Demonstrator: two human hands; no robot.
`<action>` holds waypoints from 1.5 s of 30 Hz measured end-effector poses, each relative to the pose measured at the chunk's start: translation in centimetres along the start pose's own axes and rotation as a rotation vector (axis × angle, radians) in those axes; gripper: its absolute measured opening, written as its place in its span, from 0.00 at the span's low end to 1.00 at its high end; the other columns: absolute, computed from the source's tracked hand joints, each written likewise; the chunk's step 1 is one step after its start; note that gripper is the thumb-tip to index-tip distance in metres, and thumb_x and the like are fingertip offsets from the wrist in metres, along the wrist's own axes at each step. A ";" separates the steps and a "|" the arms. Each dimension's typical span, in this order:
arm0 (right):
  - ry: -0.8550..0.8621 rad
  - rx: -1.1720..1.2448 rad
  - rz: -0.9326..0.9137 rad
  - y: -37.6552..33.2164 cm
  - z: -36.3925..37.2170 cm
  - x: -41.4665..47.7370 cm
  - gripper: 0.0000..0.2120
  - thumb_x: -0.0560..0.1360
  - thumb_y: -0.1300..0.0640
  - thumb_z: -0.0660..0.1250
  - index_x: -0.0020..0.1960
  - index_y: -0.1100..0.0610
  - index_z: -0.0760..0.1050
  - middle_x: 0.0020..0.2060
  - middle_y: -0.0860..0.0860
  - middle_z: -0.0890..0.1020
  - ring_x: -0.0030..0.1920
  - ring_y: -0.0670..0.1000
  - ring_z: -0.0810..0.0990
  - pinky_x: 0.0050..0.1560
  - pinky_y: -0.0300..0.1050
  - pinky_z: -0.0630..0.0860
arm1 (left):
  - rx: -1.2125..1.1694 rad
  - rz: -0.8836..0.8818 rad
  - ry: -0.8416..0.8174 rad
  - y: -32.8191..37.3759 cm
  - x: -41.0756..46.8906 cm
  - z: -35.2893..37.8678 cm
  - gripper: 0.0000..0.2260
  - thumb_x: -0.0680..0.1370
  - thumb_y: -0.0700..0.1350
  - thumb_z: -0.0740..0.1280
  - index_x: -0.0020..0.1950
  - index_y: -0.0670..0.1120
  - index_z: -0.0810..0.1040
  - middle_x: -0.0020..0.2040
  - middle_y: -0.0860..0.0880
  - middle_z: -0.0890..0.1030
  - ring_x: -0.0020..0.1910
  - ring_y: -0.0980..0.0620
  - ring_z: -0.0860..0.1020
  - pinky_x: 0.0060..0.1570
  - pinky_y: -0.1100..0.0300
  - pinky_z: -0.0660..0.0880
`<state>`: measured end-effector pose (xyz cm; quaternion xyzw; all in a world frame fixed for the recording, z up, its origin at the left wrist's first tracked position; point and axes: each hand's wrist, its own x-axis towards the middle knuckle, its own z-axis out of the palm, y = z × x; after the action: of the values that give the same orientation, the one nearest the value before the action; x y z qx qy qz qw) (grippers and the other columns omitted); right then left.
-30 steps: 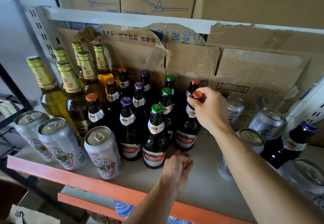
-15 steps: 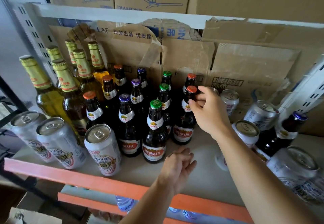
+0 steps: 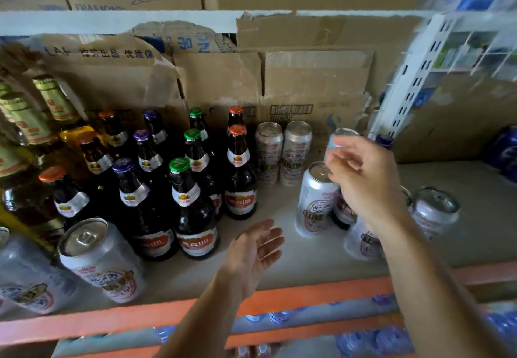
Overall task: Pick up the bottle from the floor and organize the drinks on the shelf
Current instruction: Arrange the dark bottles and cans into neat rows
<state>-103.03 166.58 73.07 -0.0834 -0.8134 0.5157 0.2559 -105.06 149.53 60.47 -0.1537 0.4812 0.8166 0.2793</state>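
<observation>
**Brown bottles (image 3: 195,206) in rows on the shelf (image 3: 307,259)**

Brown bottles stand upright on the left half of the shelf, with orange, purple and green caps. The right-most row ends nearest with an orange-capped bottle (image 3: 240,178). Just right of it, at the far side, two cans (image 3: 268,150) stand side by side against the cardboard (image 3: 316,77). The right hand (image 3: 363,184) is raised to their right, fingers loosely curled in front of a blurred can (image 3: 340,136); I cannot tell whether it grips that can. A silver can (image 3: 314,203) stands upright below the fingers. The left hand (image 3: 251,251) hovers over bare shelf near the front, fingers relaxed, holding nothing. Gold-foil bottles (image 3: 25,122) fill the far left and big cans (image 3: 100,259) the near left, behind the orange rail (image 3: 307,296)
</observation>
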 end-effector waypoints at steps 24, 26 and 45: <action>-0.103 -0.573 0.136 3.1 -6.3 5.9 0.16 0.76 0.46 0.67 0.55 0.58 0.74 0.45 0.54 0.79 0.47 0.57 0.78 0.39 0.44 0.65 | 0.080 -0.137 0.018 -2.7 2.8 1.7 0.09 0.77 0.39 0.60 0.50 0.40 0.78 0.40 0.41 0.84 0.40 0.45 0.81 0.46 0.54 0.75; -0.074 -0.568 0.135 3.3 -6.1 6.1 0.14 0.76 0.46 0.67 0.52 0.58 0.73 0.43 0.55 0.79 0.44 0.57 0.78 0.38 0.44 0.65 | 0.066 -0.133 0.026 -2.6 2.9 1.5 0.09 0.77 0.39 0.60 0.50 0.40 0.79 0.40 0.41 0.84 0.40 0.45 0.80 0.46 0.53 0.76; 0.105 -0.545 -0.083 1.8 -6.3 5.0 0.20 0.76 0.54 0.69 0.65 0.58 0.73 0.59 0.56 0.80 0.60 0.57 0.77 0.59 0.50 0.73 | 0.045 -0.110 0.044 -2.7 1.5 1.8 0.09 0.77 0.39 0.60 0.51 0.39 0.78 0.42 0.40 0.83 0.41 0.44 0.80 0.42 0.55 0.75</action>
<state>-104.36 174.45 75.25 -0.1423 -0.9104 0.2620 0.2868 -104.59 152.61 58.74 -0.1915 0.4962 0.7854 0.3165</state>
